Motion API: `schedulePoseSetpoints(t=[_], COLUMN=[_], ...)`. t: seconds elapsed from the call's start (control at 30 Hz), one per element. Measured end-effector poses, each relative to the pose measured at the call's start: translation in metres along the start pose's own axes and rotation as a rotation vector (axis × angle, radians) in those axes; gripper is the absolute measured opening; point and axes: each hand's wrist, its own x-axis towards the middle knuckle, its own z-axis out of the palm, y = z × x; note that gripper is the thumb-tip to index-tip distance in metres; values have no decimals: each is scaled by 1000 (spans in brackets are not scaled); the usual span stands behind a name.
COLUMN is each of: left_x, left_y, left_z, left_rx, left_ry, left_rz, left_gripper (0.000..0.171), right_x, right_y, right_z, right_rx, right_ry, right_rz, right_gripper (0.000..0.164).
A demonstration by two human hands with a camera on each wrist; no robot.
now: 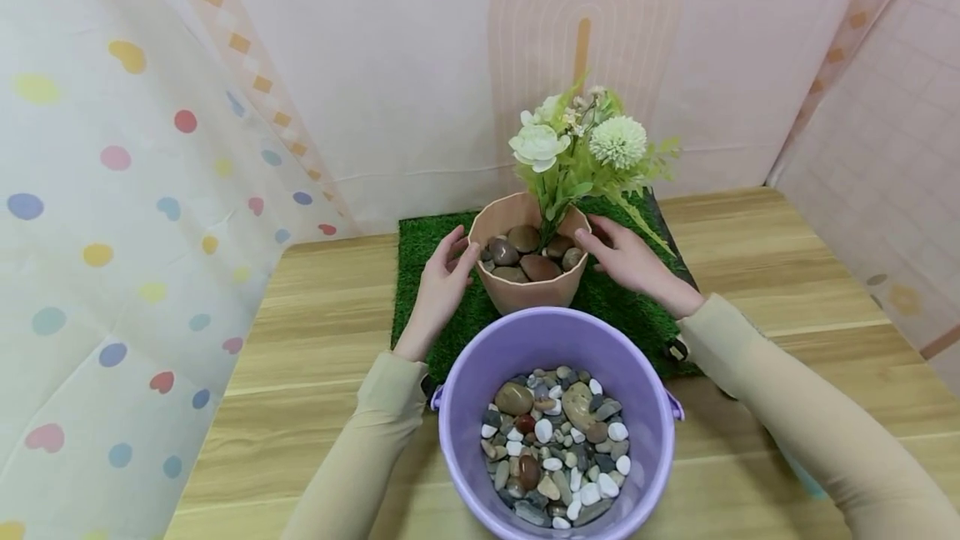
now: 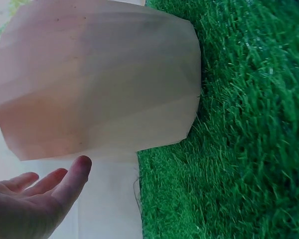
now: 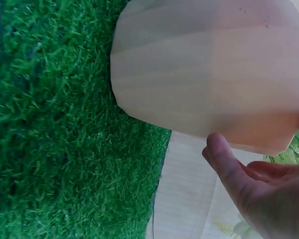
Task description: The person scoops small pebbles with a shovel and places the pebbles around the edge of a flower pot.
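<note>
A peach faceted flowerpot stands upright on green artificial turf. Large brown stones fill it, and artificial white and pale green flowers rise from its back right side. My left hand is at the pot's left side, its fingers loosely bent; a small gap shows beside the pot in the left wrist view. On the opposite side, my right hand has its fingertips at the pot wall, seemingly touching it, without curling round it. The pot's far side is hidden.
A purple bucket stands in front of the pot, holding many mixed pebbles. The wooden table extends to both sides. Patterned cloth hangs behind and at the sides. Something pale blue is partly hidden under my right arm.
</note>
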Motion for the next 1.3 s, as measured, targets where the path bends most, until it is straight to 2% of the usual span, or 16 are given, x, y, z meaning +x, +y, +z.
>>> schedulePoseSetpoints(t=[0.2,0.37,0.53,0.8,0.97,1.07,1.3], left_x=[11,14,15,14,18,20,21], left_y=[1,0,-4,-6,-7,-5,-1], left_z=[6,9,11,12,10,10,9], left_rx=[-19,-13,-47,-65,-68,-92,-145], left_ry=[8,43,67,61,43,32,34], left_rz=[10,22,27,44,39,15,-38], left_gripper=[55,53,54,53,53,53,55], right_x=[7,7,8,8,13,18,20], right_y=[2,5,5,3,-3,-6,-13], right_z=[1,5,6,7,7,6,5], right_rx=[98,170,203,192,183,159,135], right_ry=[-31,-21,2,46,76,100,115], right_rz=[4,6,14,50,71,76,94], right_gripper=[63,60,56,51,36,29,31])
